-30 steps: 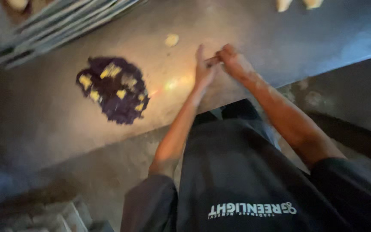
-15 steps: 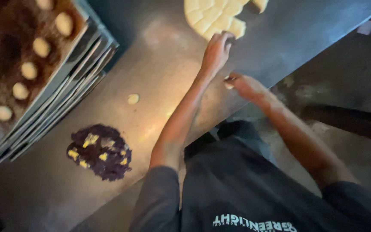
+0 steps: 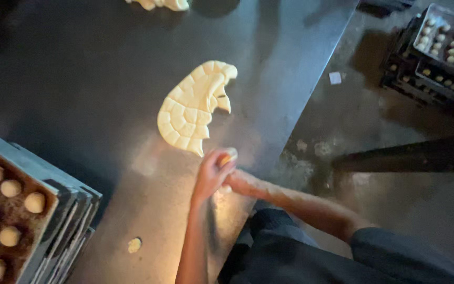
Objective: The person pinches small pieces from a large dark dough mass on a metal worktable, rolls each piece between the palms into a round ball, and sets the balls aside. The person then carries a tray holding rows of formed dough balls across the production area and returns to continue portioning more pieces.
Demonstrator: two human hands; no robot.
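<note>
A flat sheet of pale dough [image 3: 193, 108], scored into small squares and partly torn away, lies on the dark metal table [image 3: 90, 79]. Just below its lower tip, my left hand [image 3: 212, 173] is curled around a small piece of dough [image 3: 229, 155]. My right hand [image 3: 239, 182] presses against the left one from the right, fingers closed on the same piece. A small loose bit of dough [image 3: 134, 244] lies on the table near my left forearm.
A stack of trays [image 3: 53, 221] at lower left holds several dough balls [image 3: 10, 188]. Crates with more dough balls [image 3: 440, 47] stand on the floor at upper right. More dough [image 3: 158, 4] lies at the table's far edge. The table edge runs diagonally beside me.
The view has swung away from the dark purple pile. My left hand reached to the scored dough sheet, then came back, and both hands now meet on a small piece.
</note>
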